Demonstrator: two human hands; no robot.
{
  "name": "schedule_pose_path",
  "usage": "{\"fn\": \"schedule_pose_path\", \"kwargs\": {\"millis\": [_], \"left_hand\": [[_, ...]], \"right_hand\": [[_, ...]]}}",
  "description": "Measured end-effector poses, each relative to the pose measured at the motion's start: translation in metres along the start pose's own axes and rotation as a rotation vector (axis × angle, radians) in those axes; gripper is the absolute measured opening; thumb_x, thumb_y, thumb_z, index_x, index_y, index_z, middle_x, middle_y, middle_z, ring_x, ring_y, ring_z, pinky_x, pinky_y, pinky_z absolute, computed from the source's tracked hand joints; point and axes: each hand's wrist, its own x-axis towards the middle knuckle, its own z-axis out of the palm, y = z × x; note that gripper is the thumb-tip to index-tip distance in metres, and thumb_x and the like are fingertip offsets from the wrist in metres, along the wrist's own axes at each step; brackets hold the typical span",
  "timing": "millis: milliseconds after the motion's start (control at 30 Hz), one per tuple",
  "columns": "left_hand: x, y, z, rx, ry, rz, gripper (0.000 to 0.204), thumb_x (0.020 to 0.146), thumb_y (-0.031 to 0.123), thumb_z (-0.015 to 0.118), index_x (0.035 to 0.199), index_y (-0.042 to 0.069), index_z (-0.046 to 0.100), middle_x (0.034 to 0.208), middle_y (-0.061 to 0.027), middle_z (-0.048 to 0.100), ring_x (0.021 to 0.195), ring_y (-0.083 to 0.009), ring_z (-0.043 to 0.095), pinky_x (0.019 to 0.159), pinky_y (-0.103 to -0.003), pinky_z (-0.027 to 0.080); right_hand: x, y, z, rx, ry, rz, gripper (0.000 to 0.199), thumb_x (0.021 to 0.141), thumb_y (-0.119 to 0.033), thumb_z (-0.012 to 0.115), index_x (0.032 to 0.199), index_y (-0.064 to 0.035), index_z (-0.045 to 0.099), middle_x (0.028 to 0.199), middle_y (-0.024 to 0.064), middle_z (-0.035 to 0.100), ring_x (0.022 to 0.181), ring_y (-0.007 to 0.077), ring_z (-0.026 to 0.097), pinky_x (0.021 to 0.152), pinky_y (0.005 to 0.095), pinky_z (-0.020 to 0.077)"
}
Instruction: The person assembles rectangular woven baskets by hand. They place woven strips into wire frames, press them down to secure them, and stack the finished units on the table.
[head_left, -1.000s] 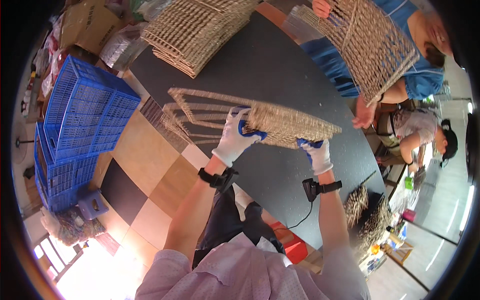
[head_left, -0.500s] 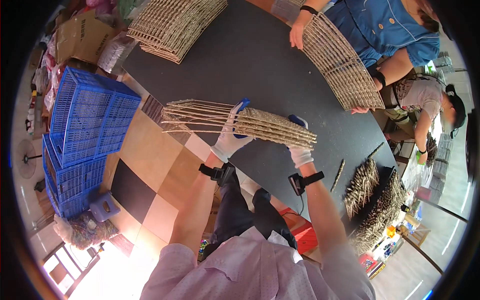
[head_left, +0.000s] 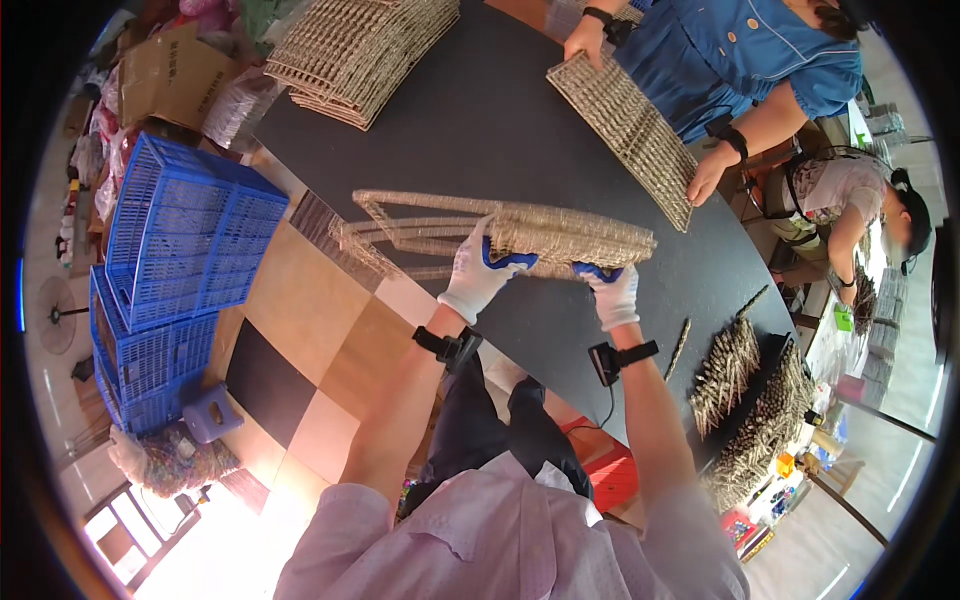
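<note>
A bundle of woven, rope-wrapped frames [head_left: 570,230] is held up above the near edge of the dark table [head_left: 480,120], its layers fanned apart on the left. My left hand [head_left: 476,272], in a white glove with blue palm, closes on its lower edge near the middle. Gripping the same edge further right is my right hand [head_left: 612,292], gloved alike. Across the table, a person in blue holds a flat woven panel [head_left: 630,135] tilted, with both hands.
A stack of woven panels [head_left: 365,55] lies at the far left of the table. Short twisted rope pieces [head_left: 727,375] are piled at the right, beside a dark tray [head_left: 740,400]. Blue plastic crates [head_left: 185,240] stand on the floor at left. Another person works at the right.
My hands have moved slightly up and right with the bundle, which has turned and spread at its left end. The other person's panel has shifted left and tilted.
</note>
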Motion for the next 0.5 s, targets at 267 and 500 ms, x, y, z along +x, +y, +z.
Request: {"fn": "schedule_pose_path", "kwargs": {"millis": [267, 500], "left_hand": [[-0.056, -0.034, 0.047, 0.206, 0.104, -0.289, 0.077, 0.079, 0.035, 0.075, 0.138, 0.003, 0.037, 0.12, -0.0211, 0.059, 0.111, -0.0346, 0.058, 0.095, -0.04, 0.047], [-0.073, -0.003, 0.05, 0.698, 0.237, 0.339, 0.073, 0.079, 0.033, 0.072, 0.136, 0.001, 0.039, 0.137, -0.0271, 0.038, 0.128, -0.0437, 0.035, 0.11, -0.052, 0.027]], "right_hand": [[-0.054, -0.01, -0.018, -0.035, -0.064, 0.584, 0.037, 0.087, -0.015, 0.07, 0.117, 0.0025, 0.055, 0.102, 0.0089, 0.067, 0.085, 0.0152, 0.059, 0.079, 0.0322, 0.05], [-0.087, 0.034, -0.051, -0.212, -0.074, 0.611, 0.041, 0.086, -0.02, 0.07, 0.118, 0.001, 0.055, 0.106, 0.0162, 0.067, 0.096, 0.0276, 0.065, 0.082, 0.0371, 0.0494]]}}
